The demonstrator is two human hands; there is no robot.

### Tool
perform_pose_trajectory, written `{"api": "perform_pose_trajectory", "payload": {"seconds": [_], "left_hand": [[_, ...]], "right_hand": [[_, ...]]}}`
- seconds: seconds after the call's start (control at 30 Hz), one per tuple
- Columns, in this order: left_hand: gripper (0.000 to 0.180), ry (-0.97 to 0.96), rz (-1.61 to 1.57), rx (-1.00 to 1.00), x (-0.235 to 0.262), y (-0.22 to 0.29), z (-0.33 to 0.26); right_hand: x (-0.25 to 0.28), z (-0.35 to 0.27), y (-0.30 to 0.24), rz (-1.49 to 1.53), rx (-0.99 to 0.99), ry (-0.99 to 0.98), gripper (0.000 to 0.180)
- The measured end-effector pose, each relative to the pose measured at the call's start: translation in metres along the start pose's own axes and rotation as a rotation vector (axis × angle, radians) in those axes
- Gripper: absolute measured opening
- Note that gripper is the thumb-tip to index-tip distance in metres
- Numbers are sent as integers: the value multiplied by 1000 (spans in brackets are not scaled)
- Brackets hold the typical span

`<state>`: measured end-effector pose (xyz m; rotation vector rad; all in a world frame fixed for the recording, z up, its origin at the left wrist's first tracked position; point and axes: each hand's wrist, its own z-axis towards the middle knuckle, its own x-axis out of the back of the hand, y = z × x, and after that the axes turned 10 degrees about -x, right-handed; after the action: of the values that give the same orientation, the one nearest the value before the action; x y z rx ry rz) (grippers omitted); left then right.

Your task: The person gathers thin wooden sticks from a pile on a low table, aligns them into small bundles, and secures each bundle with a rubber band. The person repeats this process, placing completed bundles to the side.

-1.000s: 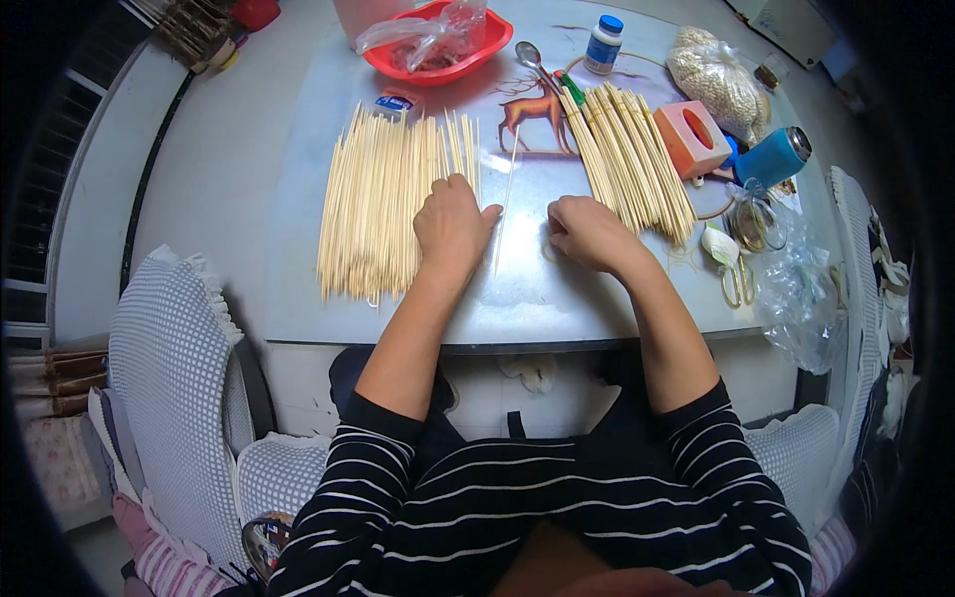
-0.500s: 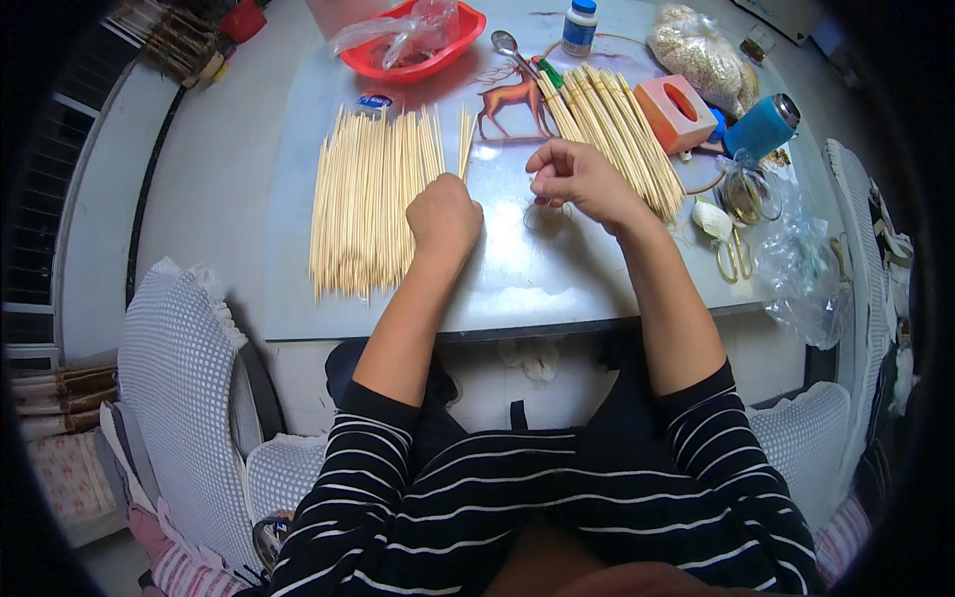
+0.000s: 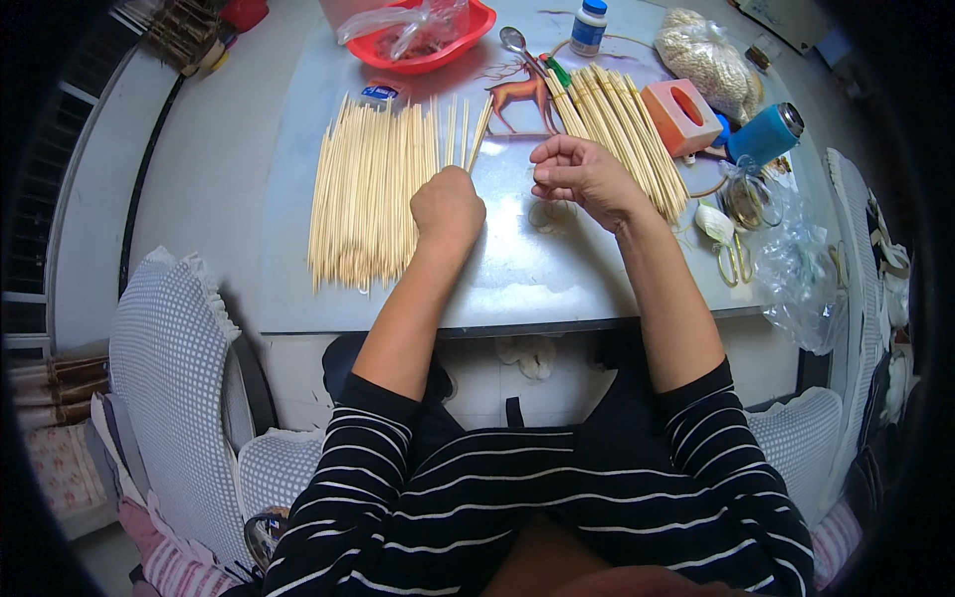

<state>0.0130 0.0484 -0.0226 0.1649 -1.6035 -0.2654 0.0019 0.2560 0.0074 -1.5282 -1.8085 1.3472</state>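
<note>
My left hand (image 3: 449, 207) is closed around a few thin bamboo sticks (image 3: 479, 132), whose upper ends lean to the right above the fist. Just left of it lies a wide layer of loose bamboo sticks (image 3: 368, 189), pointing away from me, with a couple standing slightly apart at its right edge. My right hand (image 3: 587, 179) hovers over the table with thumb and fingertips pinched together; anything between them is too small to make out. Beyond that hand, to the right, sticks lie gathered in bundles (image 3: 622, 124). A faint thin ring (image 3: 550, 215) shows below the right fingers.
Along the back stand a red basin (image 3: 423, 62) with a plastic bag, a spoon (image 3: 513, 41) and a blue-capped bottle (image 3: 589, 28). To the right are an orange tissue box (image 3: 686, 114), a blue flask (image 3: 764, 135), scissors (image 3: 734, 259) and clear plastic bags (image 3: 796, 279).
The sticks in my left hand now lean further right, and a couple of sticks stand apart from the layer. My right hand has barely moved. The view has shifted slightly.
</note>
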Motion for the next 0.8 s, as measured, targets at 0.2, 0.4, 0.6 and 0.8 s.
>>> {"api": "perform_pose_trajectory", "payload": {"seconds": [0.2,0.4,0.6,0.8], "left_hand": [[26,-34,-48,-33,7,-2,1],[30,39,-742,-96,-1,-26,10],[23,-224,-1503,4,23,-12,-8],[24,-294,-1481,-38,26,12,-18]], "right_hand": [[2,-1,-2,52,4,32,19],[1,2,-5,104,-10,2,14],[-2,1,-2,97,-11,2,14],[-1,8,5,134,-36,-81,16]]}}
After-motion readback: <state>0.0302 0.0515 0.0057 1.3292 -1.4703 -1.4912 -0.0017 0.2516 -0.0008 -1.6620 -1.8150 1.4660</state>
